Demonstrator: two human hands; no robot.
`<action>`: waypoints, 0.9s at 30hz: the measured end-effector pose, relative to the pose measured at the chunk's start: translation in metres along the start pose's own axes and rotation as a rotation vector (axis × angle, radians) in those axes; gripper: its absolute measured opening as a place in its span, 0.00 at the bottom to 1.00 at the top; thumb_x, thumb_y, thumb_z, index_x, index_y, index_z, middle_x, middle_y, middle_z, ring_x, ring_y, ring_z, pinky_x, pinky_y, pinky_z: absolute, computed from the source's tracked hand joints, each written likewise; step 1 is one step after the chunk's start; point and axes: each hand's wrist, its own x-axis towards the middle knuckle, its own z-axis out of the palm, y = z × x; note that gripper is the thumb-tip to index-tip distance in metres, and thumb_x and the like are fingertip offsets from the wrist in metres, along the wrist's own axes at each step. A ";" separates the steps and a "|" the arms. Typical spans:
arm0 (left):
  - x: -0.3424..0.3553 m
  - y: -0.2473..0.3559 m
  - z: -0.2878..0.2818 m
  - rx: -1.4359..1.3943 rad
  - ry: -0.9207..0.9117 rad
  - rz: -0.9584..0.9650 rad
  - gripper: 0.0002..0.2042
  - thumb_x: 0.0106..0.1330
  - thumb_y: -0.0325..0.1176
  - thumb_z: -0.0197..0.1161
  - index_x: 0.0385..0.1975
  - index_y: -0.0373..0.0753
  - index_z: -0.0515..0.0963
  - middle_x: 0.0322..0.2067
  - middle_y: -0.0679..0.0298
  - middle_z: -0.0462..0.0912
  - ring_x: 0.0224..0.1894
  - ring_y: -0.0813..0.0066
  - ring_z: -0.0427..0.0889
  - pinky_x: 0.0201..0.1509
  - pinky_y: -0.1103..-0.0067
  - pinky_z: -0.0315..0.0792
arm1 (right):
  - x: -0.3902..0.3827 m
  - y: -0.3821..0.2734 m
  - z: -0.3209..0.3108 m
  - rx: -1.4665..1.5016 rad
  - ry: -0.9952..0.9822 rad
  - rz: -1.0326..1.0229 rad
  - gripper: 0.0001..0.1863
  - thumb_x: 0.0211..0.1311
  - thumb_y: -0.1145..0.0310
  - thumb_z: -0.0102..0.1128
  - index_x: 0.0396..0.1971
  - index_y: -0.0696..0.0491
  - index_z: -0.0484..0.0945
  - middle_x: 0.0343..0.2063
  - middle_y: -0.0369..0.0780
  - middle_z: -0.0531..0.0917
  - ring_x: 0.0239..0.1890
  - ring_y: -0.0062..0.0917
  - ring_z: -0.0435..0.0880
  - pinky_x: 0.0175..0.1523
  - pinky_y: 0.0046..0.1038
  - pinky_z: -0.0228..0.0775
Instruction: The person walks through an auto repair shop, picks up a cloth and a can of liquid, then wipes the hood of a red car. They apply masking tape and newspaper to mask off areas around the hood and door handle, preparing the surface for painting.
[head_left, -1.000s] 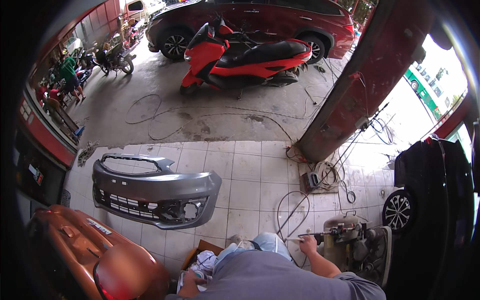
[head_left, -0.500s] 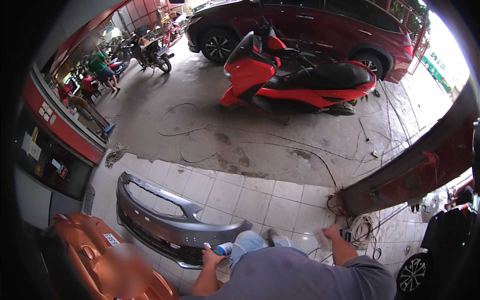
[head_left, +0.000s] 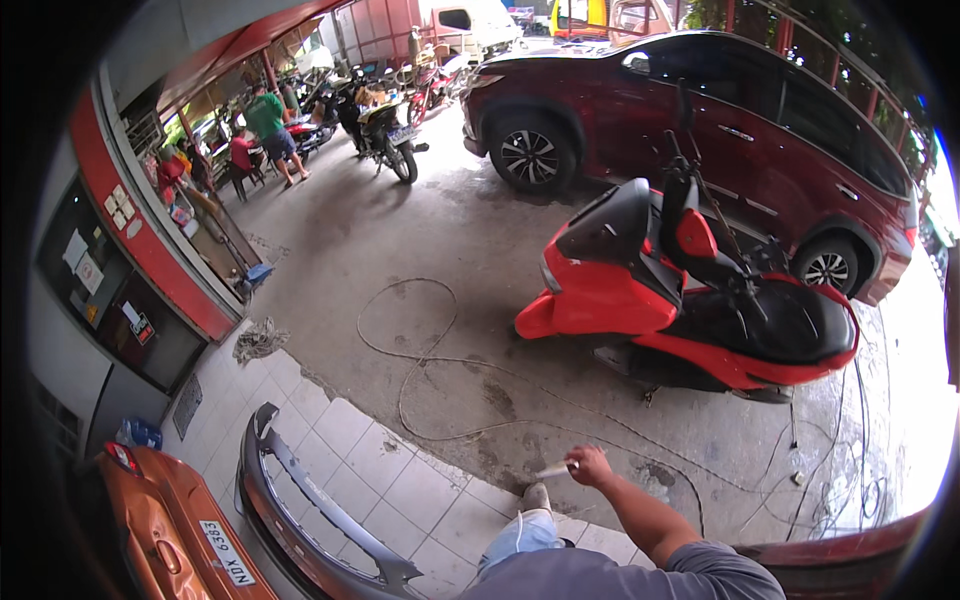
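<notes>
Right hand (head_left: 592,467) grips slim pale object (head_left: 553,471), straight, pointing left.

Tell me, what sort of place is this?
Probably a vehicle repair or body shop: a loose, curved grey car bumper lies on white square floor tiles, and a glossy red-and-black scooter stands in front of a dark red SUV.

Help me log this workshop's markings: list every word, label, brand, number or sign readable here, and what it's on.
Texts told by place, wording not copied:
License plate on the orange car: dark characters on white, legible.
Red-and-black sign on the dark shopfront: too small.
White sheet with round mark, same shopfront: too small.
Motorcycle's plate: too small, blurred.
No brand is legible.
</notes>
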 end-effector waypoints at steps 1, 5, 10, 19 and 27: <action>-0.005 0.031 -0.048 0.023 0.025 0.022 0.65 0.38 0.59 0.85 0.74 0.34 0.53 0.68 0.44 0.67 0.68 0.47 0.74 0.68 0.59 0.75 | -0.002 0.019 0.006 -0.052 -0.060 0.095 0.09 0.55 0.64 0.65 0.36 0.42 0.88 0.42 0.38 0.87 0.54 0.40 0.81 0.59 0.49 0.72; -0.014 0.160 -0.256 -0.077 0.263 0.112 0.65 0.38 0.59 0.86 0.74 0.34 0.53 0.67 0.46 0.69 0.68 0.48 0.75 0.67 0.60 0.76 | 0.038 0.044 -0.030 0.020 0.134 0.299 0.08 0.54 0.62 0.68 0.35 0.40 0.90 0.43 0.36 0.88 0.55 0.38 0.82 0.59 0.44 0.72; 0.049 0.298 -0.486 -0.374 0.693 0.229 0.60 0.38 0.54 0.87 0.70 0.34 0.57 0.65 0.42 0.69 0.64 0.47 0.77 0.65 0.62 0.76 | 0.181 0.033 -0.035 0.238 -0.165 0.442 0.16 0.52 0.61 0.69 0.42 0.43 0.91 0.40 0.45 0.90 0.43 0.44 0.89 0.51 0.39 0.82; 0.117 0.434 -0.740 -0.333 0.618 0.126 0.63 0.36 0.54 0.87 0.72 0.34 0.56 0.68 0.43 0.68 0.68 0.48 0.74 0.70 0.63 0.74 | 0.666 -0.002 -0.051 0.530 -0.252 0.254 0.16 0.49 0.64 0.70 0.42 0.41 0.92 0.35 0.45 0.91 0.38 0.40 0.91 0.48 0.40 0.82; 0.202 0.433 -0.750 -0.637 0.346 -0.349 0.65 0.36 0.58 0.87 0.73 0.29 0.57 0.69 0.42 0.67 0.70 0.47 0.72 0.72 0.63 0.71 | 1.112 -0.107 -0.160 0.675 0.027 0.020 0.15 0.53 0.65 0.73 0.42 0.53 0.88 0.27 0.42 0.89 0.27 0.28 0.86 0.38 0.35 0.79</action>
